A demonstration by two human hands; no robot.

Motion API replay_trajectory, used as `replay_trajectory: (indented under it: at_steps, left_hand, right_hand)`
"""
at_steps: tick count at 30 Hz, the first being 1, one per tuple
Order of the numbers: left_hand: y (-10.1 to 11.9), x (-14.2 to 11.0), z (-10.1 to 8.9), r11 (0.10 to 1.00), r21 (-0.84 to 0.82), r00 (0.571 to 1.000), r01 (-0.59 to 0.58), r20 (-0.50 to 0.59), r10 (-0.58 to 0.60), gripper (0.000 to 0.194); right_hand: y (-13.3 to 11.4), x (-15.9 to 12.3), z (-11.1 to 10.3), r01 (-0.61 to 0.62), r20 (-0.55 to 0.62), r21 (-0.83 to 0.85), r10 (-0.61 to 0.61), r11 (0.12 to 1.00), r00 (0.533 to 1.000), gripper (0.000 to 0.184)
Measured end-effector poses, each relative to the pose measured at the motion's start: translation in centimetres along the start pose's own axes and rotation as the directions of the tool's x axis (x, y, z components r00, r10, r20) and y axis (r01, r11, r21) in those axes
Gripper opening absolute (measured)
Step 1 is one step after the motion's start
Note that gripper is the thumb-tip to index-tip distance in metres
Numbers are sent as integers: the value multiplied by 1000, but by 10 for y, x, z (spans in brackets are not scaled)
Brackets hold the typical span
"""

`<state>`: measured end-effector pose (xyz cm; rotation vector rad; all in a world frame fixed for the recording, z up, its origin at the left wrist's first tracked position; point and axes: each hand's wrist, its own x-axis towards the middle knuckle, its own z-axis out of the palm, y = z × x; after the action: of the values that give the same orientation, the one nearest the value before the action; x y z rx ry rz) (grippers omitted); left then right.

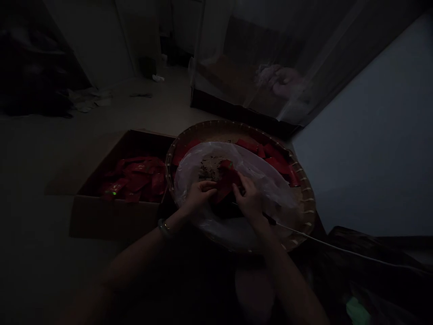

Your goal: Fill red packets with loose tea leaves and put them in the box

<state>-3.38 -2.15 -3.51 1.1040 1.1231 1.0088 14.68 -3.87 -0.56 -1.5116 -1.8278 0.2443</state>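
In the dim head view, my left hand [199,197] and my right hand [249,197] hold a small red packet [223,181] between them, the fingers closed on its two sides. The packet is over a sheet of clear plastic [270,178] spread in a round woven bamboo tray [308,203]. Dark loose bits [209,168] lie just beyond my left fingers. Several red packets [278,159] rest along the tray's far right side. A black handle [269,219] with a white cord [338,247] shows by my right wrist; its other end is too dark to make out.
An open cardboard box [111,219] of red packets [140,174] stands left of the tray. A pale wall [365,135] rises at the right. Behind the tray is a bed under netting [250,81]. A small green item [357,311] lies at the lower right.
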Motion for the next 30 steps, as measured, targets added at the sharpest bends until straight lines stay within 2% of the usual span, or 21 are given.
replay_trajectory:
  at_steps: [5, 11, 13, 16, 19, 22, 25, 26, 28, 30]
  left_hand:
    - [1, -2, 1, 1000, 15, 1000, -22, -2, 22, 27]
    - [0, -2, 0, 995, 64, 997, -74, 7, 74, 24]
    - [0, -2, 0, 994, 71, 996, -83, 16, 82, 24]
    - [1, -3, 0, 991, 83, 994, -110, 38, 107, 21]
    - [2, -5, 2, 984, 103, 989, -144, 62, 138, 18]
    - [2, -5, 3, 987, 77, 989, -143, 54, 140, 19]
    - [-1, -1, 0, 994, -46, 995, -97, -10, 96, 29]
    - [-3, 1, -1, 992, -100, 997, -78, -29, 76, 32]
    - [-5, 4, -2, 981, -189, 998, -52, -41, 45, 37]
    - [-6, 5, -2, 970, -240, 999, -42, -30, 36, 38]
  right_hand:
    - [2, -3, -1, 77, -90, -75, -84, 994, 992, 37]
    - [5, -5, 0, 171, -184, -87, -185, 981, 965, 29]
    - [4, -4, 0, 154, -186, -38, -158, 987, 970, 25]
    - [5, -2, -2, 32, -167, 37, -26, 999, 986, 21]
    - [8, -1, -5, -50, -146, -3, 49, 999, 988, 24]
    - [9, -3, -8, 42, -154, -47, -49, 998, 987, 20]
    - [6, -5, -10, 126, -150, 46, -118, 991, 982, 16]
    - [5, -6, -10, 109, -139, 96, -95, 989, 986, 15]
    - [1, -6, -9, 1, -82, 201, 16, 980, 997, 16]
    - [-3, -5, -9, -142, 45, 323, 134, 936, 990, 22]
